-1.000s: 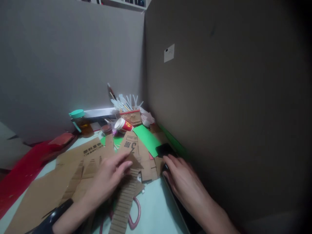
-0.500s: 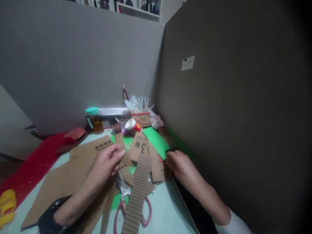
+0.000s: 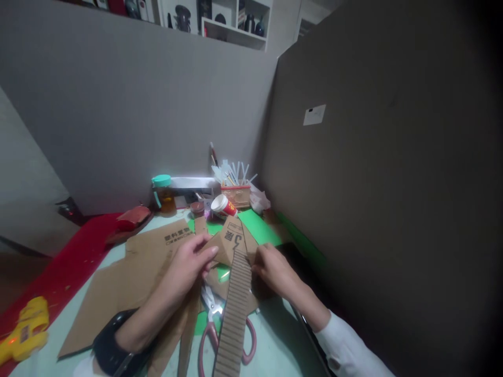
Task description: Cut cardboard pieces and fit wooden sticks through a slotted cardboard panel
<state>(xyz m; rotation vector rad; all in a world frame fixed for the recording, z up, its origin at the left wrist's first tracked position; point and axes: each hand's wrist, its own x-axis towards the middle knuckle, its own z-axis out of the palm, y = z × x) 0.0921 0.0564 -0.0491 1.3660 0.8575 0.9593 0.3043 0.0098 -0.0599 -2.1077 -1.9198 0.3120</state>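
Observation:
My left hand point(image 3: 188, 264) pinches the left edge of a brown cardboard piece point(image 3: 231, 243) printed with black characters, lifted a little off the desk. My right hand point(image 3: 273, 269) closes its fingers on the right edge of the same cardboard piece. A long ribbed strip of corrugated cardboard point(image 3: 233, 319) runs from between my hands toward me. Pink-handled scissors point(image 3: 210, 324) lie under the strip on the pale desk. A black band sits on my left wrist.
Large flat cardboard sheets point(image 3: 129, 272) and green paper point(image 3: 259, 228) cover the desk. At the back stand a teal-lidded jar point(image 3: 163, 191), a tipped red-and-white cup point(image 3: 223, 206) and a box of sticks point(image 3: 234, 191). A yellow glue gun point(image 3: 25, 330) lies at left. Grey partitions enclose the desk.
My right hand left the dark object at the right and came to the printed cardboard piece. Both hands now grip it, raised. The view tilted up and shifted left, revealing the glue gun.

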